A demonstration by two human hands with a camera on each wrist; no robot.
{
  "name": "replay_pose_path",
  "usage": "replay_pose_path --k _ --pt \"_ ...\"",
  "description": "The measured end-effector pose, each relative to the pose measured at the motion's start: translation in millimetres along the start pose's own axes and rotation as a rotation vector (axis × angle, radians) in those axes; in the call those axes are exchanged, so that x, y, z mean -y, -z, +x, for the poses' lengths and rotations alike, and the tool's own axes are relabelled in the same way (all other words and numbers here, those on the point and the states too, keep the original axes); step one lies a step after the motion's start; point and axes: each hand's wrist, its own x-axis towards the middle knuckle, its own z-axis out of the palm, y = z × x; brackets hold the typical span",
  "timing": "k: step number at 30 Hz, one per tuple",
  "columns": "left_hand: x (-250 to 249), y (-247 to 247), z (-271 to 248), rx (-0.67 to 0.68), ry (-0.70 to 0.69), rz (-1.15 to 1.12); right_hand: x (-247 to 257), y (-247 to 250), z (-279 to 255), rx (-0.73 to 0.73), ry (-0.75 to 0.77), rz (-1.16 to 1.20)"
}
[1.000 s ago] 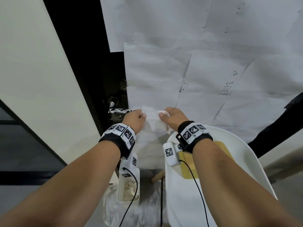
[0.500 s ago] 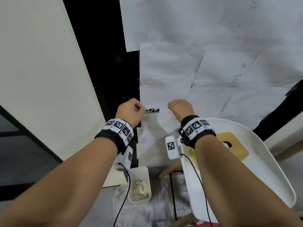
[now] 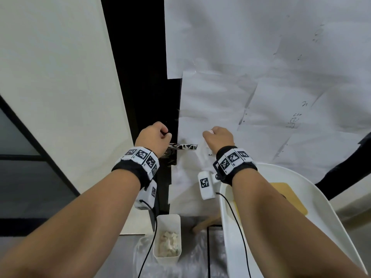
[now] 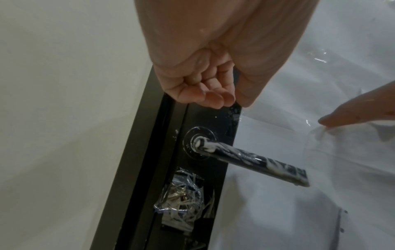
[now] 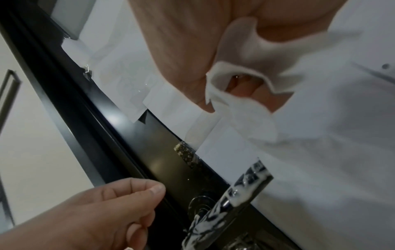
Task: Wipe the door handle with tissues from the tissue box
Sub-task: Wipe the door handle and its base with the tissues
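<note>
Tissue (image 5: 245, 104) gripped in right hand (image 3: 218, 138); left hand (image 3: 153, 137) curled, empty, above door handle (image 4: 252, 160).

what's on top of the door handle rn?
White smears streak the door handle, thickest near its base and along the top edge. No tissue or hand rests on it. Its underside is hidden in all views.

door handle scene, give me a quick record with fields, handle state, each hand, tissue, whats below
door handle: dark lever, streaked with white smears, nothing touching it
left hand: fingers curled, holding nothing, just above the handle's base
right hand: grips a white tissue, off the handle's free end
below: white bin with crumpled used tissues
to the right: white chair
</note>
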Motion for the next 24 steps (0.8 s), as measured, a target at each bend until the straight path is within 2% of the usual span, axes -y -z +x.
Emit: replay_pose_path --k 6,11,14,17,20,24 --pt "5.8 2.6 -4.6 -0.021 0.026 -0.072 5.5 -10.7 4.3 0.060 0.111 -0.030" --pt "10.6 -0.3 -3.6 -0.038 0.050 -0.051 2.3 -18.0 5.9 0.107 0.128 -0.085" --pt "18.9 2.9 0.9 -0.095 0.099 0.002 -1.9 -22.8 8.4 0.198 0.171 -0.239" --pt "29.1 6.0 5.0 -0.098 0.135 0.046 -4.6 -31.7 6.7 0.240 0.194 -0.353" --pt "37.6 8.0 10.4 -0.106 0.153 0.091 -8.4 -39.8 3.0 0.249 0.266 -0.500" --pt "39.3 12.7 12.3 -0.125 0.157 0.154 -11.8 -44.9 2.3 0.224 0.304 -0.565"
